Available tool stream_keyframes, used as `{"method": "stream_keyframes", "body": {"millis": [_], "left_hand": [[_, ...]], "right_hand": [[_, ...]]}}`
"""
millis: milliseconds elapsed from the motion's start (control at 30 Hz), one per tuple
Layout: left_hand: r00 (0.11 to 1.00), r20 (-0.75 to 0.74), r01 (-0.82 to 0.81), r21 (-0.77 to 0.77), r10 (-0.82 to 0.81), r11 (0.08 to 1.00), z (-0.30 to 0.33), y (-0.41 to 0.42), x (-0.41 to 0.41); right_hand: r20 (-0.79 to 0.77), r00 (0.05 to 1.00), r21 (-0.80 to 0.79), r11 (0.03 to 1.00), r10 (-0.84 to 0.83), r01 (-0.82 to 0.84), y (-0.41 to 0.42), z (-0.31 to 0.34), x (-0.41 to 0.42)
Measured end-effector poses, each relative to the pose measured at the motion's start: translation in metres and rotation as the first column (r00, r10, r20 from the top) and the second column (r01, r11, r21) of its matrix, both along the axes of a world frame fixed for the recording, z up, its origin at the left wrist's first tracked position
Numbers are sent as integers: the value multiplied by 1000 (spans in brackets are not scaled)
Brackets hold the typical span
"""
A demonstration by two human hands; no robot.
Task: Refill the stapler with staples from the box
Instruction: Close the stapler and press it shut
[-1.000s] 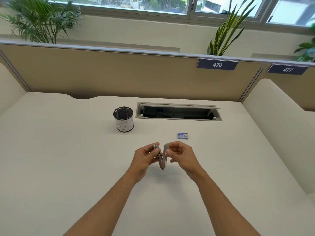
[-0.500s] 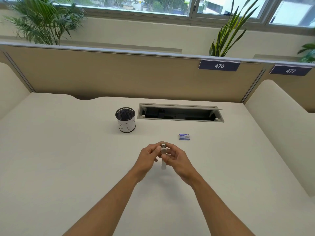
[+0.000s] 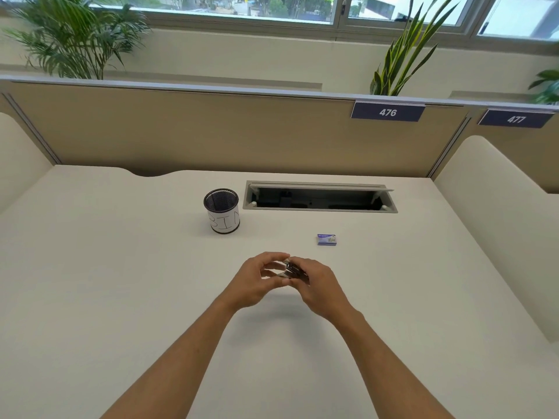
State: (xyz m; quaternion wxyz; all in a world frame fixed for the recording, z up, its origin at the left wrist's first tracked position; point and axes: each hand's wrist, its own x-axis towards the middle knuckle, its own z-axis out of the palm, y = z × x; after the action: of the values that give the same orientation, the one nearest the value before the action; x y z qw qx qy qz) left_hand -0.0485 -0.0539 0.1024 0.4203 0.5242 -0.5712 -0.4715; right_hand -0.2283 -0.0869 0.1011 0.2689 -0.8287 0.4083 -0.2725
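While both hands are raised above the worktop point(image 3: 121, 297), the stapler point(image 3: 292, 271) sits between them, the left hand point(image 3: 257, 282) and right hand point(image 3: 320, 285) each with fingers grasping it. The staple box point(image 3: 327, 239) lies apart, beyond the right hand; a mesh pen cup point(image 3: 221, 210) stands further left.

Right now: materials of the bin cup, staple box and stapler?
Bin cup: dark wire mesh, likely metal, wrapped in white paper lettered "BIN". Staple box: printed card, matte blue. Stapler: glints like bare metal with dark parts; mostly hidden by both hands.
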Motion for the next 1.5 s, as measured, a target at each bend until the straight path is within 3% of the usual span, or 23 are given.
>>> {"method": "stream_keyframes", "body": {"millis": [700,1500], "left_hand": [[987,104,-105,-178,125,978,-11,2,-1],[987,85,-121,-178,137,977,-14,-1,-1]], "right_hand": [[-86,996,-146,989,28,-40,4,4,1],[-119,993,-235,971,7,-35,1,0,4]]}}
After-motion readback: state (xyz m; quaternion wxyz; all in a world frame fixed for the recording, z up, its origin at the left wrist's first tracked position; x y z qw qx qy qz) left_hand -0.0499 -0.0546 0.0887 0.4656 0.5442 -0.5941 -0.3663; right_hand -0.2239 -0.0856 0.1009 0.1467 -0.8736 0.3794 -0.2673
